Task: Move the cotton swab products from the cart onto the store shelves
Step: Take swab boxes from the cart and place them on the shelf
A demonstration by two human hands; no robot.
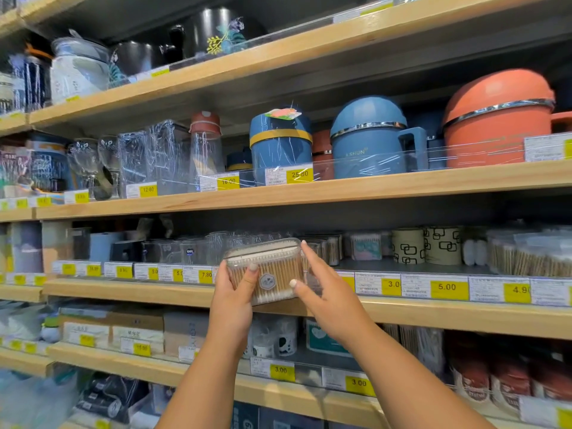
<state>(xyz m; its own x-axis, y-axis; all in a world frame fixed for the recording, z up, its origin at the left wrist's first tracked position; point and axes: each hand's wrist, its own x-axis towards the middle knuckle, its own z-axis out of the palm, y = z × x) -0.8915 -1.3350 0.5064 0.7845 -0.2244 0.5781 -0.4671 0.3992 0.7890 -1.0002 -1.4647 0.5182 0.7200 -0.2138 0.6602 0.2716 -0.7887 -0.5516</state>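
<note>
Here we have the clear box of cotton swabs (272,267) lifted in front of the third wooden shelf (130,294), its lower edge level with the shelf's front lip and not yet set down. The cart is out of view.

Our left hand (233,297) grips the box's left end, thumb pressed flat on the near face and the other fingers wrapped behind, where we cannot see them. Our right hand (328,292) pinches the right end, thumb on the lower near corner and forefinger hooked over the top right corner.

We judge the box light, since swabs weigh almost nothing, but the thin clear plastic looks smooth and a little flexible. A hard squeeze on the broad faces could bow the walls or pop the lid. The short ends and corners are the stiffest parts, so the present hold at both ends suits it. The sticks stand packed upright inside, so we would keep it level.

Further right on the same shelf sit other swab packs (523,258), behind a strip of yellow price labels (445,287). The box probably has to clear that front strip before it can go down behind it.
</note>
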